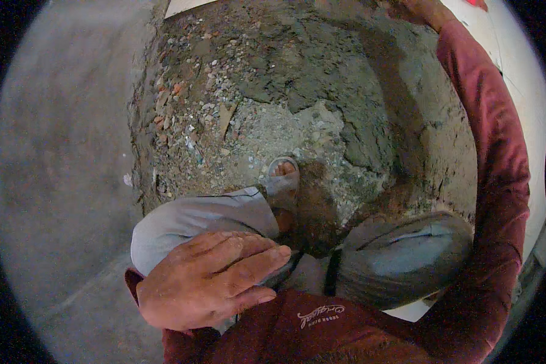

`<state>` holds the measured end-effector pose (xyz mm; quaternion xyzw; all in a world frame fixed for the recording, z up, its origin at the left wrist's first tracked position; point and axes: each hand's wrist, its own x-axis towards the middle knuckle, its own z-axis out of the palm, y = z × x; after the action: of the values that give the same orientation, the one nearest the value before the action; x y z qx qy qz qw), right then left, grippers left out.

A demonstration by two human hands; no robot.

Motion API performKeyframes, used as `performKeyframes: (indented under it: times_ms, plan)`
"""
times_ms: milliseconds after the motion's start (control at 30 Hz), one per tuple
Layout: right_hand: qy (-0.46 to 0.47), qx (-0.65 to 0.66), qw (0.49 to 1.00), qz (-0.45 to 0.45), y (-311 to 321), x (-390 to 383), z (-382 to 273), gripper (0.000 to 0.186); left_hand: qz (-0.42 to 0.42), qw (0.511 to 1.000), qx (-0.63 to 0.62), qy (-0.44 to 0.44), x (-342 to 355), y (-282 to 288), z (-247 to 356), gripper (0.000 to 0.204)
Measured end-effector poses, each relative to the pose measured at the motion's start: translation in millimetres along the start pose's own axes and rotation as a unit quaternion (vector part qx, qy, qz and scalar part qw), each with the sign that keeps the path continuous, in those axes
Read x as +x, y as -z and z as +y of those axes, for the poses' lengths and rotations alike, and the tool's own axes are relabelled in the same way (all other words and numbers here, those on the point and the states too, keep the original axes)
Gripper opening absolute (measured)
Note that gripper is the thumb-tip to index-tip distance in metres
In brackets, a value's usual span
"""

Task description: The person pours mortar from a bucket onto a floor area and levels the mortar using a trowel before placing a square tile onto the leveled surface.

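My left hand (209,279) hangs in front of my body, over my bent left leg (194,221). Its fingers are stretched out and hold nothing. Along the right side my right arm (497,133), in a dark red sleeve, reaches to the far edge. Only part of my right hand (421,11) shows there; the fingers are dark and cut off by the picture's rim. Below that hand lies a patch of wet, grey-brown mortar (303,60) spread over the ground. Any tool in the right hand is hidden.
Loose gravel and stone chips (206,115) cover the ground left of the mortar. A smooth concrete floor (67,151) runs along the left. My sandalled foot (283,173) stands on rough ground. A pale surface (509,54) borders the right, and a white flat edge (185,6) shows at the far left.
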<state>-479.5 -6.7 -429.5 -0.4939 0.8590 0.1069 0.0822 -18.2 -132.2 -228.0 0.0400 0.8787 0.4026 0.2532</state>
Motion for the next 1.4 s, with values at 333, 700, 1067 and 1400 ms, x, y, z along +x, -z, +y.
performKeyframes:
  times_ms: [333,700,1067,1400]
  plan:
    - [0.075,0.123,0.985,0.095,-81,88,-48,0.037,0.023,0.958,-0.006,0.286,-30,8,4,0.051]
    - [-0.036,0.454,0.881,-0.129,-96,8,-41,0.074,0.002,0.964,0.045,0.262,-7,24,-4,0.057]
    - [-0.197,0.715,0.668,-0.071,-114,-203,-7,0.065,-0.189,0.924,0.328,0.05,103,47,-4,0.043]
    - [-0.338,0.308,0.794,0.4,-146,-335,40,0.049,-0.202,0.875,0.375,-0.229,249,16,16,0.042]
